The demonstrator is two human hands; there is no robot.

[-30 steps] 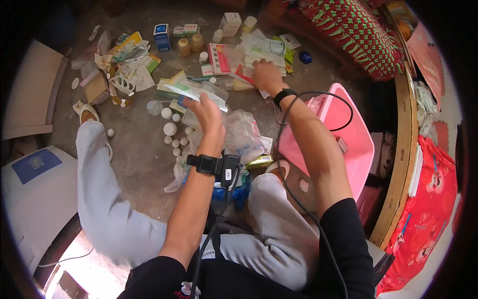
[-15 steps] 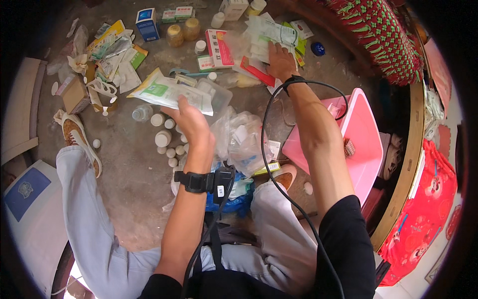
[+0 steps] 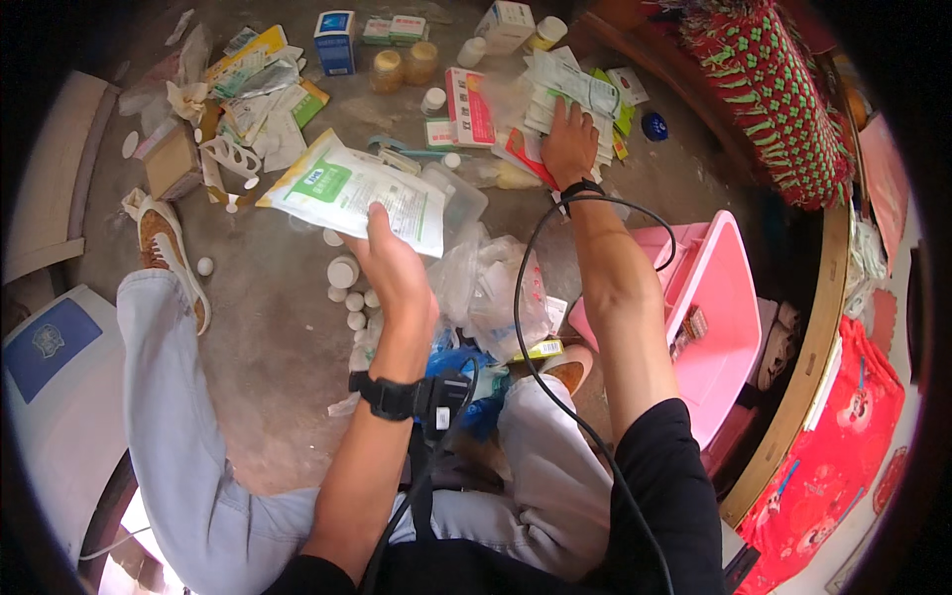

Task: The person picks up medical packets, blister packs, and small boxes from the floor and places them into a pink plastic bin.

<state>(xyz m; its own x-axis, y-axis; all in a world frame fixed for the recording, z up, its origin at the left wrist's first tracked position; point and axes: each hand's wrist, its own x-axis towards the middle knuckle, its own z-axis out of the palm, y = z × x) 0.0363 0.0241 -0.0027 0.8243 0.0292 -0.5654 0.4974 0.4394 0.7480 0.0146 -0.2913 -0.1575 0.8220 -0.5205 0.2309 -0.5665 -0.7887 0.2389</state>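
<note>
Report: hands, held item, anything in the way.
Left hand gripping flat white-green-yellow plastic packet. Right hand over pale-green plastic packet. Possible snag: thin black cable looping close by.

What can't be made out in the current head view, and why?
In the head view:
Left hand: most fingers hidden behind the white-and-green pouch.
Right hand: hides whether it is gripping the white packets.
Pink bin: partly covered by the right forearm.
Clear plastic bag: contents unclear through crumpled plastic.
Red-and-green fringed cloth: cut off by the top edge.
</note>
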